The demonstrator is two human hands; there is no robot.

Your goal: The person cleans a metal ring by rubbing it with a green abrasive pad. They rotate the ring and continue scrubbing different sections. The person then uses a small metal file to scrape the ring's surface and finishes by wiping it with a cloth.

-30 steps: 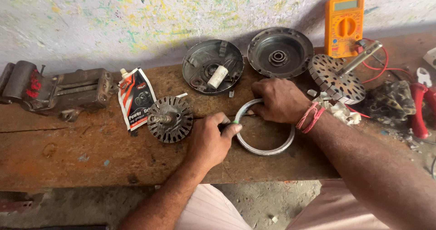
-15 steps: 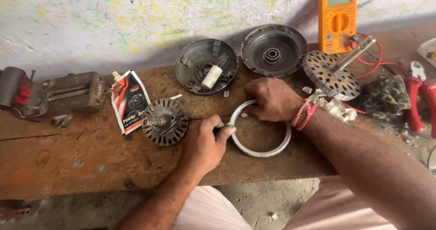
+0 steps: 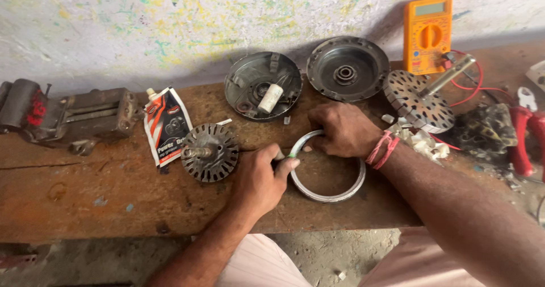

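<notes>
A grey metal ring (image 3: 335,195) lies flat on the rusty wooden bench (image 3: 85,207). My right hand (image 3: 340,129) presses down on the ring's far rim, fingers curled over it. My left hand (image 3: 258,179) is closed around a small tool with a green handle (image 3: 285,161), whose tip meets the ring's left rim. A slotted round motor core (image 3: 209,152) with a short shaft sits just left of my left hand.
Two round motor covers (image 3: 262,86) (image 3: 347,68) lean at the back wall, one holding a white cylinder. A perforated rotor with a shaft (image 3: 419,106), an orange multimeter (image 3: 427,34), red pliers (image 3: 525,129), an adhesive pouch (image 3: 166,125) and a bench vise (image 3: 68,115) surround them.
The view has shifted slightly. Both hands stay on the ring, and the left hand's tool has kept working at the ring's left rim.
</notes>
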